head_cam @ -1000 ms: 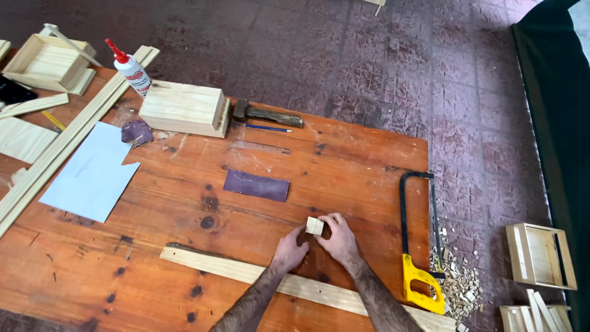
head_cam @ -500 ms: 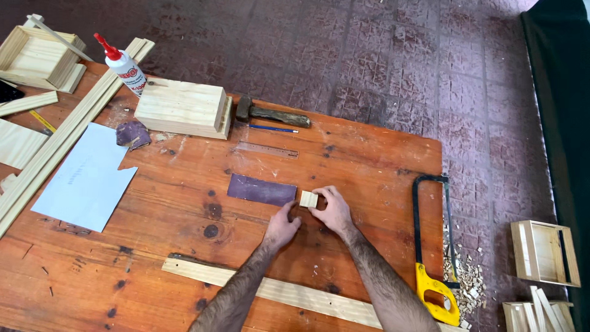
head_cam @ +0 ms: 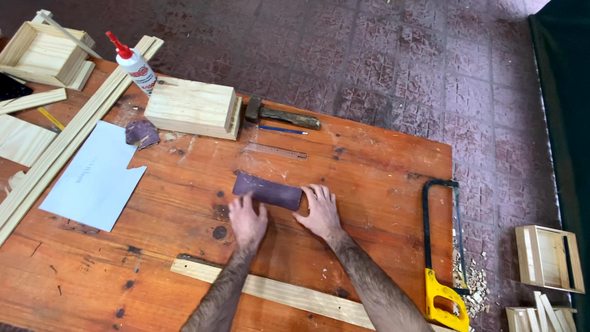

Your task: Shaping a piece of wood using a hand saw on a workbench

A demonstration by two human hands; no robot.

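A dark purple sandpaper sheet (head_cam: 268,189) lies flat in the middle of the reddish wooden table (head_cam: 369,166). My left hand (head_cam: 247,220) rests palm down, its fingertips pressing the sheet's near left corner. My right hand (head_cam: 318,213) is at the sheet's right end, palm down, fingers curled onto its edge. The small pale wooden block it carried is hidden under those fingers. A pale wooden strip (head_cam: 276,292) lies across the table below my forearms.
At the back stand a glue bottle (head_cam: 135,64), a pale wooden box (head_cam: 193,107), a hammer (head_cam: 283,115), a blue pencil (head_cam: 283,130) and a ruler (head_cam: 276,150). A paper sheet (head_cam: 95,175) and long slats (head_cam: 67,141) lie left. A yellow-handled hacksaw (head_cam: 442,246) is right.
Both hands moved away from me to the sandpaper sheet. The small block, seen between my hands before, is now covered by my right hand. My left hand now presses the sheet.
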